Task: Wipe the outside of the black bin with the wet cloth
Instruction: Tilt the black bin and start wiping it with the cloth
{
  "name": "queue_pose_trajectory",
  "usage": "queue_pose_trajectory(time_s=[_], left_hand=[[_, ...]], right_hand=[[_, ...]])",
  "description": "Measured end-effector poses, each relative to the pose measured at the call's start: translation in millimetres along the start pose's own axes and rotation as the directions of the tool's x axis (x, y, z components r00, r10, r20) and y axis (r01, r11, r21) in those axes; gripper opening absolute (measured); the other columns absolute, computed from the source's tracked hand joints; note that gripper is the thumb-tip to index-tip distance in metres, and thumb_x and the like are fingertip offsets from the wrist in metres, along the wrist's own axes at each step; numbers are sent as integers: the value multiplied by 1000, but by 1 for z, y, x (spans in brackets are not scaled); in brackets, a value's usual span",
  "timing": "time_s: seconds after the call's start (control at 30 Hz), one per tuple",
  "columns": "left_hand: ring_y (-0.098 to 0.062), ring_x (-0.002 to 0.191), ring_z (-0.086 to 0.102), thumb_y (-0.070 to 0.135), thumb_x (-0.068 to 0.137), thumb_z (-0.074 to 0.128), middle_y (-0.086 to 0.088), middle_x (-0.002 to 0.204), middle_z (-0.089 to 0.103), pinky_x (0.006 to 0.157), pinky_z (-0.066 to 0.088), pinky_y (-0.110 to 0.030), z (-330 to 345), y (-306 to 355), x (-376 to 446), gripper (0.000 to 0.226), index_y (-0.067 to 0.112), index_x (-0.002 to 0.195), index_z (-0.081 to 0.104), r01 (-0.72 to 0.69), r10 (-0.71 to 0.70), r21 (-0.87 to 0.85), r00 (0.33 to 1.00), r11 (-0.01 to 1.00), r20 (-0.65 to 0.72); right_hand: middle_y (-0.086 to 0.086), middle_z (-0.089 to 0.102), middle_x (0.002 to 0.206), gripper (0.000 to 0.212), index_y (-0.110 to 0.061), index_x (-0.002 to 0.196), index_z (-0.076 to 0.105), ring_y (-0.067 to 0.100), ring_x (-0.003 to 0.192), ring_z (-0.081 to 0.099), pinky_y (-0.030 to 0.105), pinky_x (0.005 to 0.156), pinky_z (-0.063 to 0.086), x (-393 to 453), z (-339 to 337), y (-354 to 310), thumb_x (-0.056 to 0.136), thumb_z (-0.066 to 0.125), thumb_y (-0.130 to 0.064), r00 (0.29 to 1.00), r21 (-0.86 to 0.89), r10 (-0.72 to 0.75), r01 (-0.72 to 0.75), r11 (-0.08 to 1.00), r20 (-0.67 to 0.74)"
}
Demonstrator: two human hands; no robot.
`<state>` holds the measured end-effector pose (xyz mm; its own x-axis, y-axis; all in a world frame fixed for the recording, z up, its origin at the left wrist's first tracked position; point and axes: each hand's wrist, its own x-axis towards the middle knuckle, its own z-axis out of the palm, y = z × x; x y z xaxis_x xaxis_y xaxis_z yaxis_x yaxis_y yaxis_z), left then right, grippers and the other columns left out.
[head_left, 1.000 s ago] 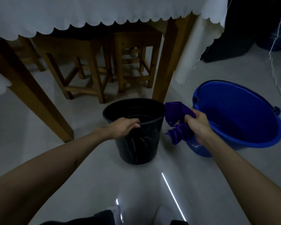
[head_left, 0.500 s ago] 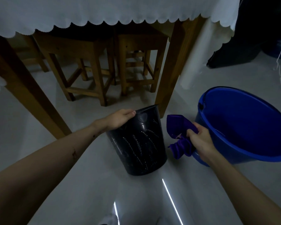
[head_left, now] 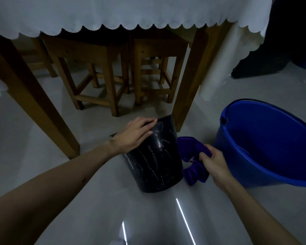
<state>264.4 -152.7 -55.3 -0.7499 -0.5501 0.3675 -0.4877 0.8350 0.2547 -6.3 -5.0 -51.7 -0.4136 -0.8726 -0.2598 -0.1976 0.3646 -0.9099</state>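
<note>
Floor tiles, pale and glossy, carry everything I see through the head camera: a black bin [head_left: 154, 161] in the centre, tipped away from me so that its mouth faces the far side and its patterned outer wall is turned up toward the camera. My guess is that the tilt is deliberate, to offer that wall for wiping. My left hand [head_left: 134, 133] lies on the bin's upper side near the rim, its fingers [head_left: 148, 121] nearly straight and pressing flat rather than curling round anything, which I judge is what props the bin at this angle. Just right of the bin, my right hand [head_left: 215, 162] grips a bunched purple cloth [head_left: 193, 160], fingers curled tightly round its middle, with loose folds hanging above and below the fist. The cloth sits beside the bin's wall; whether it touches I cannot tell. A large blue bucket [head_left: 265, 147] stands close on the right, probably the water source for the cloth. Beyond, wooden stools [head_left: 99, 71] sit under a bench draped with a white scalloped cloth [head_left: 131, 13].
</note>
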Motion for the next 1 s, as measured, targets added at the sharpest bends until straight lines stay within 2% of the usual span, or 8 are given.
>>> queue_pose_trajectory(time_s=[0.17,0.33,0.5,0.63,0.77,0.83,0.93,1.0], left_hand=[[-21,100,51,11,96,49,-12,113,59,85,46,-33,-1,-12,10,39,7,135,52,-24,25,10,995,1000,-93],[-19,95,46,-1,92,49,-14,108,57,83,43,-29,-6,-11,17,39,3,130,55,-31,31,9,996,999,-88],[-30,113,52,-2,90,51,-18,128,52,95,47,-39,-8,-13,24,43,4,133,48,-56,55,11,998,998,39],[-35,127,49,-8,87,54,-22,141,47,106,42,-43,-10,-13,25,54,1,139,42,-63,64,-11,990,998,122],[-30,130,47,1,93,49,-17,143,46,107,41,-44,-8,-15,27,49,7,141,41,-81,83,-20,990,997,118],[-18,126,47,7,96,45,-9,140,47,107,42,-36,-5,-15,26,43,12,139,42,-13,26,-119,994,993,106],[2,112,45,13,100,42,0,127,53,100,38,-15,-3,-11,28,32,17,131,47,78,-69,-225,996,971,51],[4,108,45,8,98,43,0,122,56,95,35,-7,0,-10,29,29,14,126,51,60,-58,-238,998,969,16]], right_hand=[[5,68,74,27,-16,95,65,16,66,63,28,60,48,2,1,6,87,48,4,1000,6,-10,10,1000,16],[4,69,74,28,-15,99,65,14,64,63,26,57,48,3,4,7,87,49,5,1000,31,-8,7,1000,24],[8,72,82,34,-20,107,66,20,70,67,31,63,51,5,6,9,88,49,4,999,39,-20,19,999,32],[7,71,79,34,-19,107,65,16,65,66,27,58,50,4,6,9,89,49,4,999,47,-24,22,999,32],[7,72,81,36,-23,104,66,26,75,69,38,68,57,3,8,11,89,49,4,997,34,-72,71,997,28],[5,71,78,35,-23,100,66,24,71,67,37,65,55,3,9,10,89,49,5,993,53,-114,114,992,0],[0,68,71,32,-20,95,66,18,64,63,32,61,50,4,13,6,89,48,6,986,127,-155,162,979,-60],[-2,67,69,30,-18,95,65,15,63,62,32,60,49,7,15,1,89,49,6,977,158,-187,201,967,-101]])
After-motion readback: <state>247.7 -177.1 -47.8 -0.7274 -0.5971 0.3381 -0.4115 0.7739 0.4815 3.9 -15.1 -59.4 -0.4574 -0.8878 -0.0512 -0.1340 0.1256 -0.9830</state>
